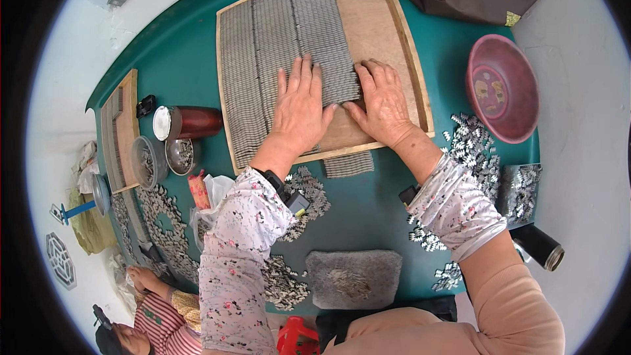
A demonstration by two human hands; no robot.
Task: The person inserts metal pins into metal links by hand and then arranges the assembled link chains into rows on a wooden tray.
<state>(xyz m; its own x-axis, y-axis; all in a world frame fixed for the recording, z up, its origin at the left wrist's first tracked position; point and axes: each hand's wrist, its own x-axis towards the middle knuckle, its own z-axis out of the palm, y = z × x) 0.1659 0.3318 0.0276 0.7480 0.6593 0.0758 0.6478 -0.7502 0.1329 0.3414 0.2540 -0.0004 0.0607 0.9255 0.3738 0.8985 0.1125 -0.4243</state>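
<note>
A shallow wooden tray lies on the table, much of it covered by tight rows of small grey metal pieces. My left hand rests flat on these rows, fingers stretched out and thumb apart. My right hand is at the rows' right edge, its slightly bent fingers against the end of the block and its thumb pointing toward my left thumb. Any small piece under the fingertips is hidden. Just below the tray's near edge, a short block of the same rows lies on the table.
Loose metal pieces lie in heaps on the green table. A pink bowl and a black cylinder are to the right, a grey pad nearest me. Left are a dark red canister and another person's hand.
</note>
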